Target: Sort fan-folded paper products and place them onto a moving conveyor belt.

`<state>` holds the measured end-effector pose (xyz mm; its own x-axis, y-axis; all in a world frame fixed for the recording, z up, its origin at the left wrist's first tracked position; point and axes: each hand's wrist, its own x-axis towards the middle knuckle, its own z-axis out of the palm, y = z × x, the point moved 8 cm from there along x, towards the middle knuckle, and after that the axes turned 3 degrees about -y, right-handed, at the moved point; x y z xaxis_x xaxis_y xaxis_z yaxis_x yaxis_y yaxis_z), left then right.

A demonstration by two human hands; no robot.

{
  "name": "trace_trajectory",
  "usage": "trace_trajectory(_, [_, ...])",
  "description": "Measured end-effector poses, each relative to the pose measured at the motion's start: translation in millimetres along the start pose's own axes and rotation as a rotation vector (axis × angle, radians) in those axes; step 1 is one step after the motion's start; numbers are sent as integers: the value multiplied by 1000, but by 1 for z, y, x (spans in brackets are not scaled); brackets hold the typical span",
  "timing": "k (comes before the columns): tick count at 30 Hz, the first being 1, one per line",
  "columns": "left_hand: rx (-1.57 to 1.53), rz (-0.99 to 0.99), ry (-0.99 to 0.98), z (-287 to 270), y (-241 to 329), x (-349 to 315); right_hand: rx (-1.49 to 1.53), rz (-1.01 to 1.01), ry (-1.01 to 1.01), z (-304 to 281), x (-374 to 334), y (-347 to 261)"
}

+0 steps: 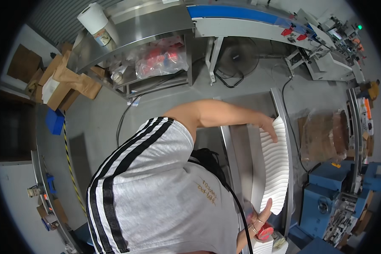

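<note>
A long row of thin white pieces (275, 169), pressed face to face like a ridged stack, lies in a metal trough (252, 169) on my right side. My left hand (268, 127) curls over its far end, fingers bent against the pieces. At the near end my right hand (258, 220) presses with its thumb up along the last pieces; its other fingers are partly hidden. The stack is held between both hands. Just beside my right hand sits a round red object (265, 232), on or next to a white block (263, 245). What the white pieces are made of I cannot tell.
A steel table (144, 25) with a white paper roll (92, 17) stands at the back left, plastic bags below. A blue conveyor (237, 15) runs along the back. Blue machinery (326, 186) and a plastic-covered carton (324, 135) are at right. Dark cables cross the floor.
</note>
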<state>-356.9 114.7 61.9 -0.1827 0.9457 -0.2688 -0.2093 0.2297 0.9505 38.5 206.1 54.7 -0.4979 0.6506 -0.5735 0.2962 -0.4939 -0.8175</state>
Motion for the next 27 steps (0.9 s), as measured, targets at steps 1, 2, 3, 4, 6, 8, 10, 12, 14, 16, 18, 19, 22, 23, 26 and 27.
trace_trajectory(1, [17, -18, 29, -3, -3, -3, -114, -82, 1, -1, -4, -4])
trace_trajectory(2, [26, -17, 30, 1, 5, -10, -203, -325, -27, -2, -15, -12])
trace_trajectory(3, [31, 0, 24, 6, 19, -19, -293, -568, -54, 0, -27, -22])
trace_trajectory(4, [30, 4, 27, 10, 29, -29, -59, -25, 52, -5, -21, -9])
trace_trajectory(6, [-58, 84, 10, 13, 36, -32, -14, 24, 181, -19, -13, -16])
trace_trajectory(8, [-10, 174, 98, 8, 54, -43, -41, -14, 188, -23, -3, -39])
trace_trajectory(10, [-98, 220, 42, 5, 74, -62, -73, -54, 178, -14, -1, -63])
trace_trajectory(12, [-21, 234, 141, -15, 77, -69, -25, -191, 85, 16, -2, -97])
trace_trajectory(14, [-79, 293, 170, -30, 96, -103, -96, -260, 48, 43, 2, -121])
trace_trajectory(16, [-11, 285, 389, -64, 109, -142, -179, -364, 118, 116, -35, -158])
trace_trajectory(18, [-140, 394, 415, -96, 104, -170, -266, -359, 54, 133, 1, -173])
trace_trajectory(19, [-201, 480, 362, -107, 107, -186, -336, -345, 29, 144, 17, -176])
trace_trajectory(22, [-184, 569, 509, -148, 114, -266, -505, -304, -59, 235, 22, -201])
trace_trajectory(23, [-110, 377, 693, -176, 95, -287, -301, -544, -213, 281, 28, -209])
trace_trajectory(26, [-153, 449, 897, -208, 97, -383, -366, -561, -525, 402, 23, -213])
trace_trajectory(27, [-164, 467, 899, -230, 83, -401, -368, -564, -603, 443, 19, -210])
